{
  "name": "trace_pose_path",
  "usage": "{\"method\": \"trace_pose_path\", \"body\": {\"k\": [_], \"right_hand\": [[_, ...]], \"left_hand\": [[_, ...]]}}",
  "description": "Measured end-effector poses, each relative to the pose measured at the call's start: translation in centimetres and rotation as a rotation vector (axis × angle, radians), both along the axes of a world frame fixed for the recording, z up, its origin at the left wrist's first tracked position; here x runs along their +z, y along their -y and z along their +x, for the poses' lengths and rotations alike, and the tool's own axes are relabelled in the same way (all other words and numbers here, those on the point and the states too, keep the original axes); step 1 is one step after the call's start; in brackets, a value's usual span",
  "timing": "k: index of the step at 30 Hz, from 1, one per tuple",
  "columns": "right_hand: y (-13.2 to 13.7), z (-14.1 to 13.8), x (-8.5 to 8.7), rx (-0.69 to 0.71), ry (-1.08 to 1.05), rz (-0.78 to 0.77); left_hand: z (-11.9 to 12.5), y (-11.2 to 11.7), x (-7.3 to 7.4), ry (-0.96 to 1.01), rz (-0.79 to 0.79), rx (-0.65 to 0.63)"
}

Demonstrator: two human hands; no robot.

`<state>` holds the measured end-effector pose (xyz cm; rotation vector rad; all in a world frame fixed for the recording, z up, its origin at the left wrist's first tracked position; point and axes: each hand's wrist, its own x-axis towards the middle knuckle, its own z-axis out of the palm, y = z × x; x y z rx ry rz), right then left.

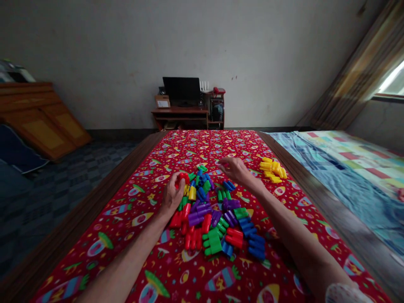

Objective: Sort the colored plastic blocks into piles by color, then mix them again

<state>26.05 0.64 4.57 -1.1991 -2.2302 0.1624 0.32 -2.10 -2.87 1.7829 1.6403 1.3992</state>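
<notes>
A heap of plastic building blocks in red, green, blue, purple and yellow lies on the red patterned cloth (pixel 176 155). At the heap's far left edge my left hand (pixel 173 191) has its fingers wrapped round a red block (pixel 183 178). Close by that hand is a yellow block (pixel 192 192). My right hand (pixel 237 169) hovers past the heap's far right side, fingers bent forward and apart, with no block visible in it. A blue block (pixel 229 185) lies just below it. Further right, several yellow blocks (pixel 273 170) form a separate pile.
The cloth covers a wooden-edged table (pixel 126 168). Against the back wall stands a desk (pixel 179 110) with a monitor (pixel 182 89). A bed (pixel 341 168) adjoins the right side. On the left there is a wooden cabinet (pixel 41 118).
</notes>
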Motion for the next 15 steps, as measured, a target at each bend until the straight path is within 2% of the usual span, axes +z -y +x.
{"method": "trace_pose_path", "body": {"k": [2,3,5,7,9,12,15], "right_hand": [[2.7,-2.3,1.4,0.346,0.129,-0.198],[4.1,-3.3,1.8,0.447,0.202,-0.261],[6.2,-5.0,1.9,0.524,0.348,-0.293],[7.3,-5.9,1.6,0.503,0.444,-0.260],[7.1,-6.1,1.5,0.492,0.452,-0.262],[4.9,-4.7,2.0,0.470,0.326,-0.297],[1.9,-1.7,2.3,0.279,0.226,-0.238]], "left_hand": [[0.1,0.1,0.2,0.027,0.009,-0.005],[0.1,0.1,0.3,0.035,0.009,-0.007],[0.2,0.3,0.5,0.043,0.005,-0.012],[0.2,0.3,0.5,0.054,-0.001,-0.026],[0.1,0.3,0.5,0.060,-0.006,-0.040],[-0.2,0.1,0.2,0.028,-0.022,-0.043],[-0.3,0.0,0.0,0.011,-0.030,-0.033]]}}
